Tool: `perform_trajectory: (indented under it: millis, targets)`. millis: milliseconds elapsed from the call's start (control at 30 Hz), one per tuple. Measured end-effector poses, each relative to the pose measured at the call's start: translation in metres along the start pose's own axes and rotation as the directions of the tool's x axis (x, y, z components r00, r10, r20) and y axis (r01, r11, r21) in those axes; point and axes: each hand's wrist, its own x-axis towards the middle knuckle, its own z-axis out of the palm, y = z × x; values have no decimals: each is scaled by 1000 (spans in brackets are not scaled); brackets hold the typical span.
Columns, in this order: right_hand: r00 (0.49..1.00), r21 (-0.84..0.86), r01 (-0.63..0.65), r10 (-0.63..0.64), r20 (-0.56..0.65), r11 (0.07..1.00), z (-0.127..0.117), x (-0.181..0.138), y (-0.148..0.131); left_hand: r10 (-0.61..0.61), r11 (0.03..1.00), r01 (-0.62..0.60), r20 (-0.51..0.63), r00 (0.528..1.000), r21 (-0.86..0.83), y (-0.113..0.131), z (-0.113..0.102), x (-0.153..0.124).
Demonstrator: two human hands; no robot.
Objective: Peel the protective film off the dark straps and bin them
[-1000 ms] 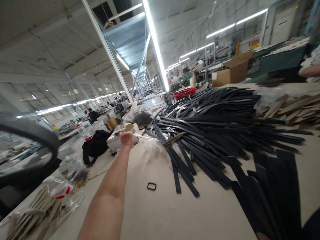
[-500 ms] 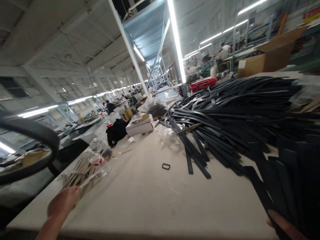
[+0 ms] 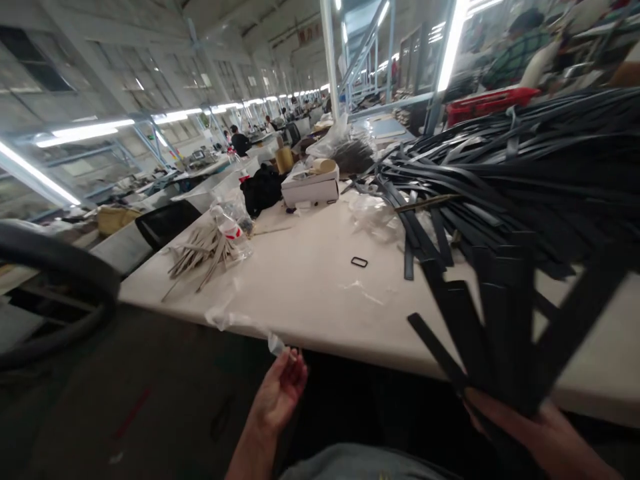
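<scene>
A: Starting at the left, what is lying on the worktop (image 3: 300, 280)?

B: A bundle of pale strips (image 3: 197, 250) is resting near the left edge, with a clear plastic bottle (image 3: 231, 230) touching it. Behind them a black bag (image 3: 261, 189) and a white box (image 3: 311, 188) are sitting toward the far edge.

A: And the left hand (image 3: 280, 393)?

B: It is hovering just below the near edge, fingers curled, pinching the end of a clear plastic film (image 3: 240, 320) that is trailing up over that edge.

A: Anything in the middle?

B: 1 small black rectangular buckle (image 3: 359, 262) is lying alone on bare worktop, well apart from both hands.

A: The right side?

B: The right hand (image 3: 540, 440) is gripping a fan of black straps (image 3: 500, 320) at their lower ends, below the near edge; the straps are spreading upward over the worktop. Its fingers are closing around them, though blur is hiding the fingertips. Behind, a big heap of black straps (image 3: 525, 167) is covering the far right part.
</scene>
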Motion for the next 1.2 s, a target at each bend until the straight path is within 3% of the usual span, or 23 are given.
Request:
perform_trajectory:
  millis: [33,100,167,233,500,867,967,1133,1200]
  targets:
    - [998,12,-5,5,67,1000,8,-3,-5,-60,989,69,73,996,-129,-5,18,-5]
    - [970,3,26,-26,243,1000,22,-8,-16,-128,959,167,177,976,-231,-9,49,-15]
    - [912,-34,104,-82,402,994,32,-10,-25,-149,951,206,242,959,-230,-9,67,-25]
    - [872,-55,181,-135,471,982,40,-10,-32,-157,960,216,294,943,-179,-9,74,-32]
    - [849,-98,327,-247,468,940,58,-1,-27,-146,983,177,403,904,-41,-15,66,-42]
    - [811,-190,403,-253,527,895,70,7,-22,-76,996,84,284,956,-16,-15,54,-41]
    - [801,-256,494,-321,506,831,74,6,-15,-34,999,36,290,957,0,-18,53,-40]
    - [721,-324,664,-464,515,673,83,4,-3,35,998,-45,273,961,33,-19,52,-42]
    - [713,-360,685,-482,509,633,87,4,-1,27,999,-38,259,966,36,-20,50,-42]
